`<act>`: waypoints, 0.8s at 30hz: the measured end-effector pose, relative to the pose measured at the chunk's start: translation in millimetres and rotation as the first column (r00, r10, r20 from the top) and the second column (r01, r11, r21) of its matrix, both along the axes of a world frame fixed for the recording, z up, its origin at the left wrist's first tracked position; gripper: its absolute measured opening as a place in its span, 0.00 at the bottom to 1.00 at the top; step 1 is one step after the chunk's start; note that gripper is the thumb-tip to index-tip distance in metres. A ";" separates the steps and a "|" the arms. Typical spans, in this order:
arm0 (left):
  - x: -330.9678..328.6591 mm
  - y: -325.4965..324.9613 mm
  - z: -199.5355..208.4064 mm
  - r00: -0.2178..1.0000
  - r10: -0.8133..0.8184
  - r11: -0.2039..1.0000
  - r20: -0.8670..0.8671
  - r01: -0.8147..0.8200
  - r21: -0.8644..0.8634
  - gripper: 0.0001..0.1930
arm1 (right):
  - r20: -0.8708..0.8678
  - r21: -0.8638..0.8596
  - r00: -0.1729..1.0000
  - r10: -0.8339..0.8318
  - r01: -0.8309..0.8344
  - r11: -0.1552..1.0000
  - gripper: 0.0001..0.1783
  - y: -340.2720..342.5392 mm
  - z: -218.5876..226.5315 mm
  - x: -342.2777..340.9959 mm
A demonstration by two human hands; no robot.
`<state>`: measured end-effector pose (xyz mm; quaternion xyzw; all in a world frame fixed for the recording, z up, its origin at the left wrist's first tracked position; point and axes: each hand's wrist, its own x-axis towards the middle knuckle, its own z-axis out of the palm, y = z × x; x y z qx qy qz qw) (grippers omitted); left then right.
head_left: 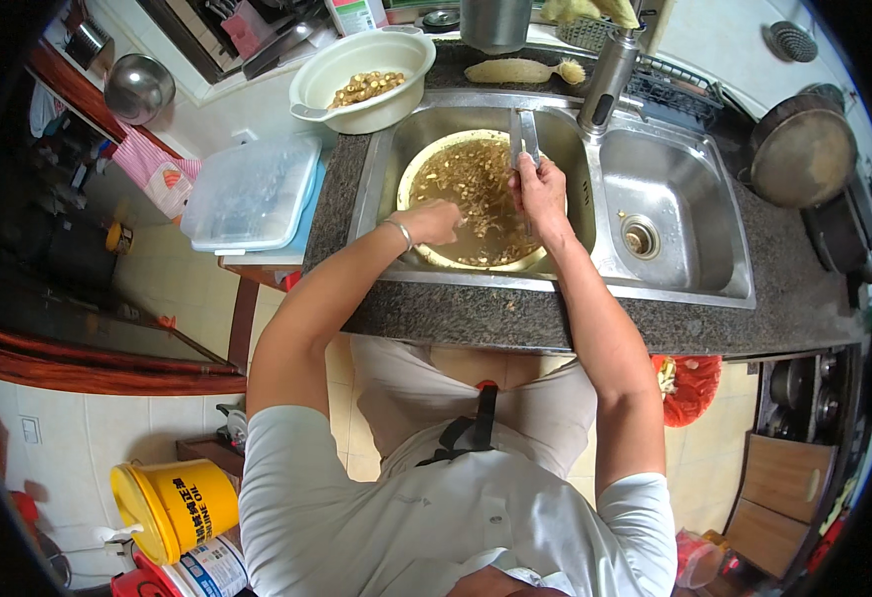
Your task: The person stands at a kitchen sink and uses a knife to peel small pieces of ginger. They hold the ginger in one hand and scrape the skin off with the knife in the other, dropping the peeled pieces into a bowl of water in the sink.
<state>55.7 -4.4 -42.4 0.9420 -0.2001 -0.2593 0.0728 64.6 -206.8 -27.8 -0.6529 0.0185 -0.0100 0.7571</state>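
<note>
A round cream basin [408, 179] stands in the left sink bowl, full of murky brown water [481, 194] with many small pale and brown bits in it. Over the basin's left side, my left hand [434, 221] is closed with its fingertips down at the water; what they hold, if anything, is hidden. My right hand [540, 191] is closed round a flat silver metal tool [527, 134] near the basin's right rim. Two parallel strips of the tool stick out beyond my fingers, toward the far sink edge; its exact kind is unclear.
A pale bowl [396, 55] holding small brown pieces stands beyond the sink's left corner. The faucet [610, 80] rises behind the divider, beside the right sink bowl [689, 209]. A scrub brush [515, 72] lies behind the sink. A lidded plastic box [257, 194] is left of the counter.
</note>
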 end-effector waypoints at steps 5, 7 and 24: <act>16.7 -16.4 -21.9 0.938 -0.030 0.992 0.346 -0.013 0.122 0.23 | 0.024 -0.001 0.999 -0.039 0.039 0.999 0.16 -2.8 -9.2 13.0; 32.1 -19.6 -23.1 0.919 -0.019 0.999 0.394 -0.003 0.054 0.28 | 0.029 -0.076 0.998 -0.063 0.065 0.995 0.17 -8.1 -16.8 20.3; 64.8 -4.0 -37.6 0.896 0.207 0.921 -0.392 -0.314 -0.232 0.26 | 0.077 -0.051 0.989 -0.126 0.130 0.990 0.16 -5.4 -25.7 30.6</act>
